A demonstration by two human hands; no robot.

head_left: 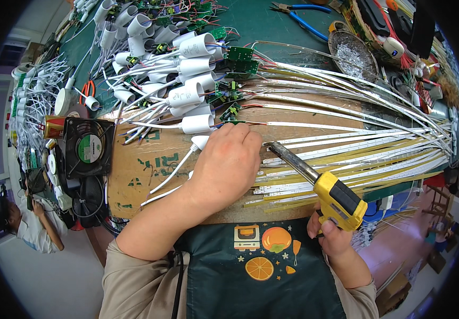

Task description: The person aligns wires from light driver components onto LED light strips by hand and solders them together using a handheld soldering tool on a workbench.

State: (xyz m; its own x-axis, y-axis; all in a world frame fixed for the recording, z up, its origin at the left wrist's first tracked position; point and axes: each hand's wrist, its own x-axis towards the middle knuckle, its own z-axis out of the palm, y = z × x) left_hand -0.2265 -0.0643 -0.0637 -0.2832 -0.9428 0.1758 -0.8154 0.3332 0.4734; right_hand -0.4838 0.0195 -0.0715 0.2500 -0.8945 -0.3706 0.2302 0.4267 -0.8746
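My right hand (333,234) grips a yellow and black soldering gun (338,199). Its dark tip points up and left, close to the fingers of my left hand (226,162). That hand is closed in a pinch, palm down, and hides what its fingers hold. Beside its wrist lies a white cone-shaped cap (199,142) on a white cord. Just beyond the knuckles sits a white plastic tube housing (197,124), with a small green circuit board (232,111) near its mouth. Long white LED strips (314,111) run rightward, several joined to boards by thin wires.
A cardboard sheet (133,183) covers the bench. At the left stands a black fan (88,148). Blue-handled pliers (309,24) and a round dish of silvery scraps (354,64) are at the far right. Another person (35,226) sits at the far left.
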